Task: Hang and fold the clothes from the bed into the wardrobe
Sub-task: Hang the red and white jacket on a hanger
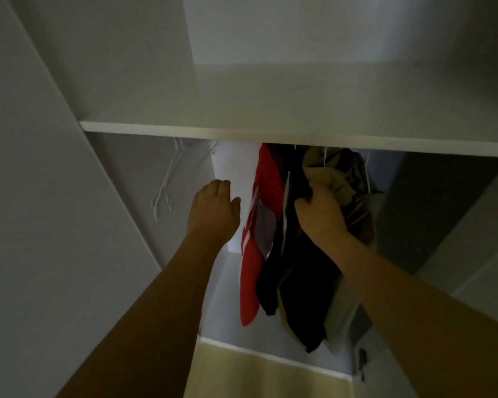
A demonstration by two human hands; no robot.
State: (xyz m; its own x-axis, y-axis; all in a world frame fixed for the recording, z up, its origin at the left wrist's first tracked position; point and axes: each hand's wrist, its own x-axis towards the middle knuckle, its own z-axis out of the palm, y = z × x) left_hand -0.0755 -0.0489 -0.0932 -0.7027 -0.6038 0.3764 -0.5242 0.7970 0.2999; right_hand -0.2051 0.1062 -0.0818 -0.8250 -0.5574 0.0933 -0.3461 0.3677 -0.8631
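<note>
A flat, smooth white shelf [270, 133] spans the wardrobe. Below it hang soft, limp clothes: a red garment [259, 225] with white stripes, a black garment [296, 282] beside it, and crumpled khaki fabric [334, 176]. Thin white wire hangers [167, 182] hang empty below the shelf's left end. The right hand [319, 214] clenches the black garment. The left hand [213, 211] reaches up with loosely curled fingers, grasping nothing.

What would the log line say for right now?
stage: hanging | right hand: grips dark garment | left hand: open beside red garment | empty hangers: left
</note>
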